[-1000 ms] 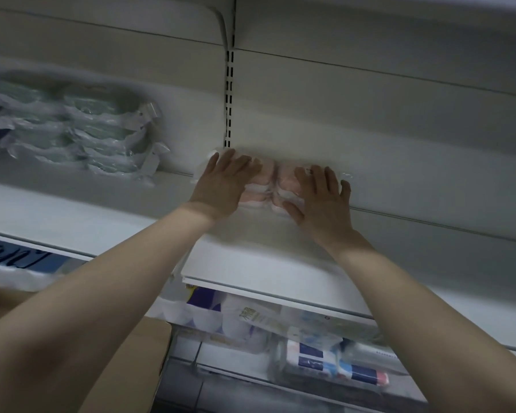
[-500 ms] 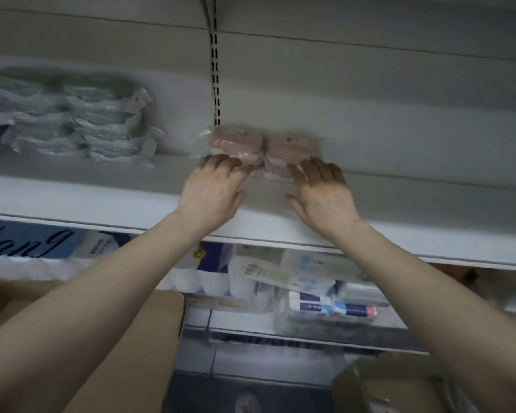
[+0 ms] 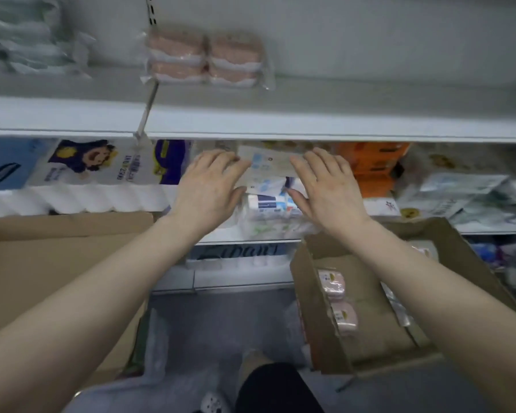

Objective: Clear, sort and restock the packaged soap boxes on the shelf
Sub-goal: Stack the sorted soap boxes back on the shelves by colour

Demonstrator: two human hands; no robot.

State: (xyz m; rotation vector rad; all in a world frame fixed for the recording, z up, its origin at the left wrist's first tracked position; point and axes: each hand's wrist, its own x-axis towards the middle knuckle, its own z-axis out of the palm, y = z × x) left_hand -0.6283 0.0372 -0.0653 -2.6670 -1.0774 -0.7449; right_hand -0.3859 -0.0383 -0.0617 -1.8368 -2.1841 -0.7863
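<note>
**Shelf (image 3: 340, 114) with pink soap packs (image 3: 206, 59) at the back**

Four packs sit stacked two by two near the back wall. Below the shelf edge, the left hand (image 3: 209, 186) and the right hand (image 3: 329, 189) hover apart, fingers relaxed, holding nothing. More soap boxes (image 3: 332, 283) lie in a cardboard box (image 3: 309, 311) at the right.
</note>
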